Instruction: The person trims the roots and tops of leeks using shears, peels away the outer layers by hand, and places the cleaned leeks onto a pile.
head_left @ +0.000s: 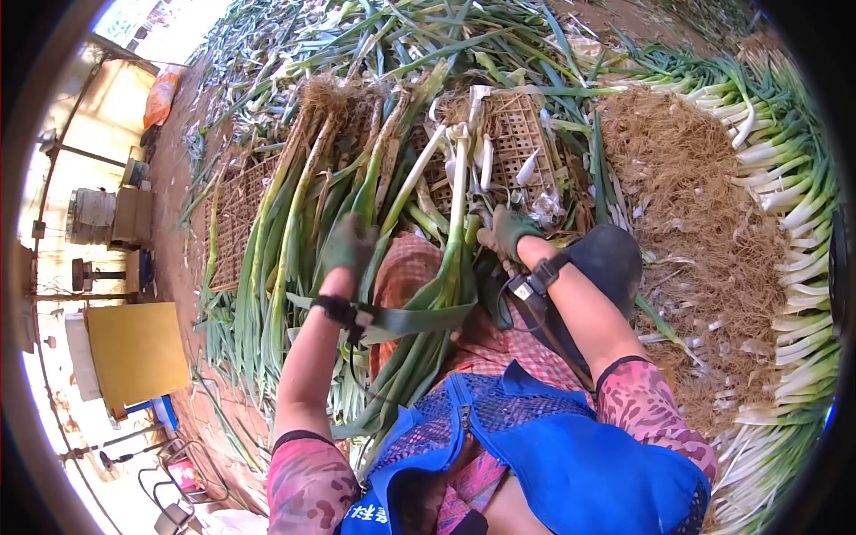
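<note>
My left hand, in a green glove, hovers at the long leaves of unpeeled leeks with brown roots; motion blurs its fingers. My right hand, gloved too, is closed just right of a leek with a pale, clean stem. That leek lies over my lap, its green leaves trailing toward my chest. What the right hand grips I cannot tell, though a dark hose runs up close to it. Both wrists carry black strapped devices.
Woven crates lie before me, with loose leaves heaped behind. At the right is a pile of cut roots, edged by a curved row of white-stemmed leeks. A yellow board stands at the left.
</note>
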A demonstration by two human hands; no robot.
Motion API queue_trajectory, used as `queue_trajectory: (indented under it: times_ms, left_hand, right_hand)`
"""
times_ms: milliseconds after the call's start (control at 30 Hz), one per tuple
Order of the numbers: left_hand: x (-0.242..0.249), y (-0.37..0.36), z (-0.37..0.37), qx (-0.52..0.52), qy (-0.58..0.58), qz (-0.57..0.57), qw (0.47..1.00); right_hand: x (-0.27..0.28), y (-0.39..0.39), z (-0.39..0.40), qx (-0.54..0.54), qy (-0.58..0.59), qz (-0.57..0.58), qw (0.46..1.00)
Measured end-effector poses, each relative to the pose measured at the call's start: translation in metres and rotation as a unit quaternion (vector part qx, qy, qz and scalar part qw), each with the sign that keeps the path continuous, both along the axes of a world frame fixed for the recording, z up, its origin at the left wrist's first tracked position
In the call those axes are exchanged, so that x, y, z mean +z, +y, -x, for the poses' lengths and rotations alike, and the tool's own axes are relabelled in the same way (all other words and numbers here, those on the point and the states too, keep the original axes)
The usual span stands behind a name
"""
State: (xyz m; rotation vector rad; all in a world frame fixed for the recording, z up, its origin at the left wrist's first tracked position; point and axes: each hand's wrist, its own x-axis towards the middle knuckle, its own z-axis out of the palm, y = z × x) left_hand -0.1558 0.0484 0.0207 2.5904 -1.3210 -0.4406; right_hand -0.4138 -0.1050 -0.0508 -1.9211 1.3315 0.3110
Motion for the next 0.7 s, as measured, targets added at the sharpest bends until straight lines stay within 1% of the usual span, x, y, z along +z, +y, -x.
queue_trajectory:
  times_ms: [33,67,100,133,167,200,300,333,400,433,467,500,533,567,600,633,700]
  left_hand:
    - [-0.023,-0.004,-0.02,0.014,-0.1,0.051,0.994]
    - [-0.031,-0.011,-0.03,0.03,-0.059,-0.002,0.998]
    - [-0.037,-0.017,-0.034,0.046,-0.018,-0.056,0.997]
    - [-0.048,-0.021,-0.032,0.047,-0.021,-0.077,0.996]
    - [-0.058,-0.026,-0.027,0.048,-0.025,-0.098,0.994]
    - [-0.066,-0.029,-0.026,0.048,-0.03,-0.12,0.991]
    - [-0.062,-0.027,-0.033,0.049,0.023,-0.106,0.993]
    - [-0.064,-0.021,-0.047,0.048,0.081,-0.057,0.994]
    - [-0.076,0.0,-0.092,0.045,0.192,0.038,0.98]
    - [-0.077,0.01,-0.1,0.045,0.246,0.084,0.965]
    - [-0.047,0.018,-0.096,0.09,0.31,0.124,0.938]
    - [0.0,0.023,-0.088,0.134,0.372,0.166,0.903]
    - [0.038,0.028,-0.089,0.118,0.357,0.206,0.903]
    - [0.064,0.037,-0.104,0.103,0.342,0.245,0.901]
    - [0.083,0.052,-0.136,0.032,0.266,0.283,0.921]
    - [0.103,0.067,-0.168,-0.03,0.181,0.321,0.929]
    - [0.21,0.085,-0.194,-0.004,0.087,0.307,0.948]
  right_hand:
    - [0.011,0.01,0.006,-0.012,-0.005,0.014,1.0]
    - [0.027,0.018,0.011,-0.02,-0.02,-0.008,1.0]
    - [0.032,0.025,0.015,-0.021,-0.038,-0.022,0.999]
    - [0.037,0.032,0.02,-0.022,-0.056,-0.036,0.998]
    - [0.042,0.04,0.022,-0.01,-0.057,-0.008,0.998]
    - [0.041,0.047,0.027,-0.01,-0.066,-0.018,0.998]
    - [0.027,0.061,0.049,-0.02,-0.117,0.004,0.993]
    - [0.027,0.065,0.057,-0.04,-0.175,0.008,0.984]
    - [0.027,0.065,0.065,-0.069,-0.17,-0.027,0.983]
    - [0.024,0.064,0.067,-0.077,-0.178,-0.032,0.981]
    - [0.021,0.064,0.07,-0.084,-0.185,-0.037,0.978]
    - [0.019,0.064,0.073,-0.091,-0.193,-0.042,0.976]
    - [0.02,0.065,0.073,-0.091,-0.202,-0.034,0.975]
    - [0.027,0.065,0.072,-0.093,-0.203,-0.033,0.974]
    - [0.034,0.066,0.072,-0.096,-0.203,-0.032,0.974]
    - [0.04,0.066,0.071,-0.098,-0.204,-0.031,0.974]
    - [0.043,0.066,0.07,-0.098,-0.208,-0.024,0.973]
